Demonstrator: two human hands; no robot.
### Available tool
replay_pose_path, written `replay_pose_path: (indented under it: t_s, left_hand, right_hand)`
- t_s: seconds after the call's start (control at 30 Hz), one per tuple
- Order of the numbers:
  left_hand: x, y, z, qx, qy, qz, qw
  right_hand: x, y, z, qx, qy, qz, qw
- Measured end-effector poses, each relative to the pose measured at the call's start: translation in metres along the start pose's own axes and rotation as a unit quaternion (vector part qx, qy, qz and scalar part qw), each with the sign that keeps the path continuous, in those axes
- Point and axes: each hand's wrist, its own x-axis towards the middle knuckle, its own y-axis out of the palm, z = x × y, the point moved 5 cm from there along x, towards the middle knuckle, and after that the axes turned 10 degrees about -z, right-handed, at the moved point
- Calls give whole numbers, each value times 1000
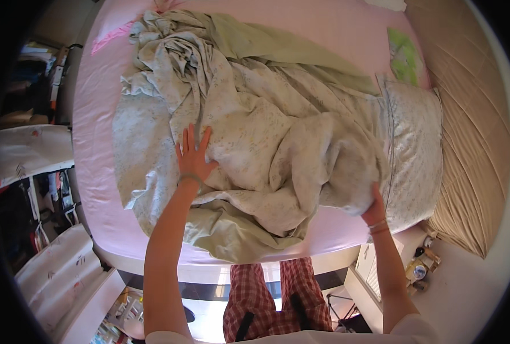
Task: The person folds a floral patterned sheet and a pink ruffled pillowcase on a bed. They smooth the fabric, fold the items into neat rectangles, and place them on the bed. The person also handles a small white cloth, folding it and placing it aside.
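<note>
A crumpled quilt (243, 132), pale with a small leaf print and a plain green underside, is spread in folds over the bed. My left hand (193, 156) lies on its printed side with the fingers spread. At the quilt's near right corner, beside the pillow, my right hand (374, 207) grips the edge; its fingers are partly hidden by the cloth. Next to that hand rests a pillow (414, 155) in a matching print. Beneath everything is a pink bedsheet (94, 143).
A tan padded headboard (467, 109) rises on the right. A bright green cloth item (403, 57) lies beyond the pillow. Open shelves (31, 212) with hanging covers stand on the left. Small bottles (422, 266) sit on a bedside surface at the lower right.
</note>
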Motion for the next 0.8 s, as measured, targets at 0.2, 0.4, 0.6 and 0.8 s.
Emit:
replay_pose_path:
  t_s: [0.2, 0.4, 0.6, 0.8]
  left_hand:
    - [-6, 55, 20, -291, -290, 354, 840]
    - [-303, -83, -39, -291, 23, 822, 490]
    - [-260, -51, -31, -491, 214, 391, 748]
    - [56, 19, 148, -183, -167, -120, 961]
  right_hand:
    - [63, -6, -53, -135, -48, -155, 977]
    - [38, 18, -60, 50, -29, -48, 997]
    - [35, 35, -85, 7, -19, -92, 996]
    - [64, 65, -94, -11, -2, -86, 996]
